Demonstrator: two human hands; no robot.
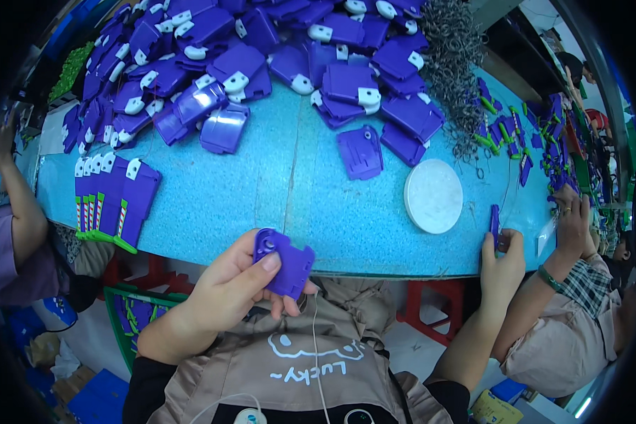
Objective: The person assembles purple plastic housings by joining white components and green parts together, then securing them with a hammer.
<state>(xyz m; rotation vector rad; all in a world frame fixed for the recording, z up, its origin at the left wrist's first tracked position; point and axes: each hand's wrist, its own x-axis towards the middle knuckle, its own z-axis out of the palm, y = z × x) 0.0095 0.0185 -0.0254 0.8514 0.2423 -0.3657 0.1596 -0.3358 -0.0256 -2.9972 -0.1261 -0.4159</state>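
My left hand grips a flat purple plastic case part just over the table's near edge. The thumb presses on it beside a round hole, and the notched edge faces right. Farther right, at the same edge, my right hand pinches a narrow purple plastic piece that stands upright between the fingers. A loose purple case part lies on the blue table beyond my hands. To its right is a round white disc.
Purple cases with white corners heap across the back. Beside them lies a pile of metal key rings. Cases with green-and-striped strips are lined up at left. Purple and green parts are scattered right. Co-workers' arms flank me.
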